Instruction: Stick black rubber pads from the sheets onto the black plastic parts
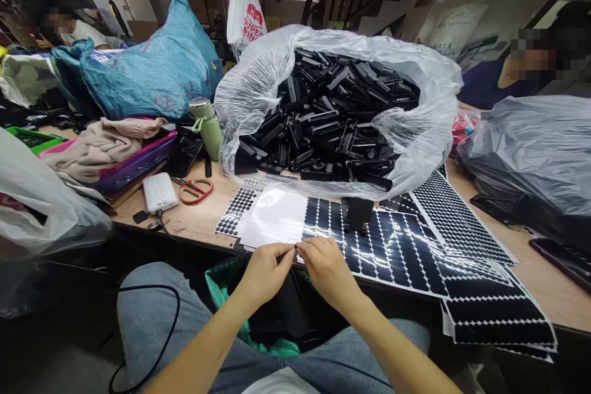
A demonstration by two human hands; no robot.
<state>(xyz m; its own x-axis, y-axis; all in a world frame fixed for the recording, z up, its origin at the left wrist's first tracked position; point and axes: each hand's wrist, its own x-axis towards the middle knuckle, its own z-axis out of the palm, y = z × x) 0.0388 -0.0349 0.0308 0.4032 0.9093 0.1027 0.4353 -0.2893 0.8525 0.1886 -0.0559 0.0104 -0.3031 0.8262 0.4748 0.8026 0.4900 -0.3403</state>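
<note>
My left hand (269,268) and my right hand (325,266) meet at the table's front edge. Both pinch a tiny dark piece (296,248) between thumb and forefinger; it is too small to name, though it may be one of the black stickers. Just beyond them lies a sheet of black stickers (392,243), its left part bare white backing (277,215). A black folding stand (359,214) is on that sheet. Left of it is a sheet of small round black dots (235,210).
A big clear plastic bag (253,86) holds many black plastic parts (323,123). Red-handled scissors (196,191), a white power bank (159,192) and a green bottle (206,126) stand to the left. More sticker sheets (498,308) overhang the right edge. A green sack (219,286) sits between my knees.
</note>
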